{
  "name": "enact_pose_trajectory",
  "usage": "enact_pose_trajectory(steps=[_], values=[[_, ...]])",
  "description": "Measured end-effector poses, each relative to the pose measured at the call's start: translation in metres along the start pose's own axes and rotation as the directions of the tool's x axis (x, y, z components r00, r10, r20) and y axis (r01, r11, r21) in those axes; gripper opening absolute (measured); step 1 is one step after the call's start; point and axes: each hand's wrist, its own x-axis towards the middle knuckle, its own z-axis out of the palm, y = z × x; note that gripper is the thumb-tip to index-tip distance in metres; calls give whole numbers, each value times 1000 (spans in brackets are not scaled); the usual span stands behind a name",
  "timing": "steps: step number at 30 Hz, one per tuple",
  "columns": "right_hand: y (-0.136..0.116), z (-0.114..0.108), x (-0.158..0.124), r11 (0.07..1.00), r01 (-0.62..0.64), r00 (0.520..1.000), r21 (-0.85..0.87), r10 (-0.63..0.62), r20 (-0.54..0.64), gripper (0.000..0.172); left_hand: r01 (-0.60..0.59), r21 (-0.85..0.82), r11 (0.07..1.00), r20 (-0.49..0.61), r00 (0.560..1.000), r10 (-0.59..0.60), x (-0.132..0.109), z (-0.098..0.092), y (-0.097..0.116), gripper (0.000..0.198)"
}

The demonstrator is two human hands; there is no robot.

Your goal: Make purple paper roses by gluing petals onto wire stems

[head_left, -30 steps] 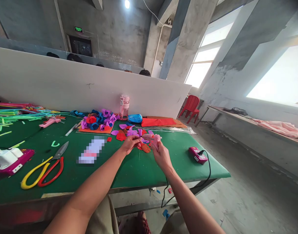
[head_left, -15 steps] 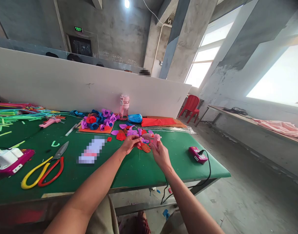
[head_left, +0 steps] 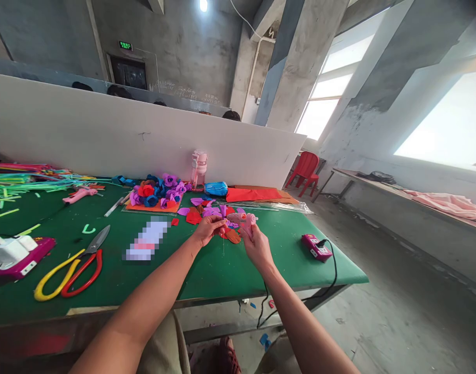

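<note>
My right hand (head_left: 258,248) is wrapped round a pink hot glue gun (head_left: 249,222), its nozzle pointing left. My left hand (head_left: 207,230) is closed in a pinch near that nozzle. A small red paper piece (head_left: 222,230) shows at its fingertips; its exact shape is too small to make out. Below the fingertips hangs a thin pale strand. Behind both hands lie loose petals (head_left: 193,215) of red, purple and brown crepe paper. Further back left, finished-looking paper flowers (head_left: 148,190) in purple, blue and red sit piled on orange paper.
Large scissors (head_left: 82,265) lie left, near a second pink glue gun (head_left: 80,195) and loose coloured stems (head_left: 23,179). A power strip (head_left: 316,248) with a cord is on the right. A pink bottle (head_left: 199,169) stands by the white partition (head_left: 144,124).
Almost nothing differs. Both hands keep their places with the glue gun close to the left fingertips, and the thin strand below them looks slightly longer.
</note>
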Motion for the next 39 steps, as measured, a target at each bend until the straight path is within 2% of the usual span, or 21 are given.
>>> enact_pose_trajectory(steps=[8, 19, 28, 33, 39], values=[[9, 3, 0, 1000, -16, 1000, 20, 16, -16, 44, 10, -4, 1000, -4, 1000, -10, 1, -1, -1, 16], [5, 1, 0, 1000, -29, 999, 7, 29, -34, 44, 14, -17, 1000, -8, 1000, -14, 0, 0, -1, 14], [4, 2, -1, 1000, -4, 1000, -13, 4, 1, 40, 3, -8, 1000, 7, 1000, -3, 2, -1, -2, 19], [5, -1, 1, 999, -43, 997, 10, 44, -62, 41, 5, -32, 999, 2, 1000, -5, 3, -2, -2, 18], [7, 3, 2, 998, -62, 998, 15, 63, -12, 35, 3, -43, 999, 13, 1000, -2, 3, -3, -3, 17]])
